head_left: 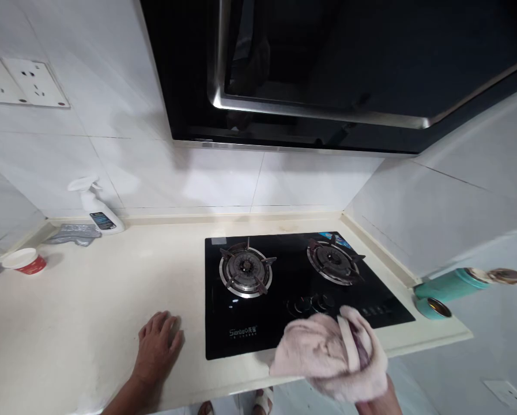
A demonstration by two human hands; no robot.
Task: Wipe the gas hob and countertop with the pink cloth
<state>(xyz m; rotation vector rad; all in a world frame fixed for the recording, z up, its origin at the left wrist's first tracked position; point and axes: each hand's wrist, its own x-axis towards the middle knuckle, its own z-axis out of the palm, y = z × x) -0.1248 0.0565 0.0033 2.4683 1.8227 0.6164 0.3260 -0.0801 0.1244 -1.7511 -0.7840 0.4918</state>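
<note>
My left hand (158, 346) rests on the cream countertop (146, 276), left of the gas stove, with its fingers lying on the surface and nothing in them. A bunched pale pink towel (314, 351) is in my right hand (381, 400); its folds cover the fingers, so mostly the wrist shows. The towel is over the front edge of the black glass gas stove (284, 276), just before the control knobs (312, 304). Two round burners, the left burner (245, 268) and the right burner (334, 262), carry dark pan supports.
A black range hood (310, 129) overhangs the stove. On the left stand a white spray bottle (97, 207), a grey cloth (74, 234) and a red-and-white paper cup (27, 262). A teal flask (451, 284) and its teal cup (431, 308) are at the right corner.
</note>
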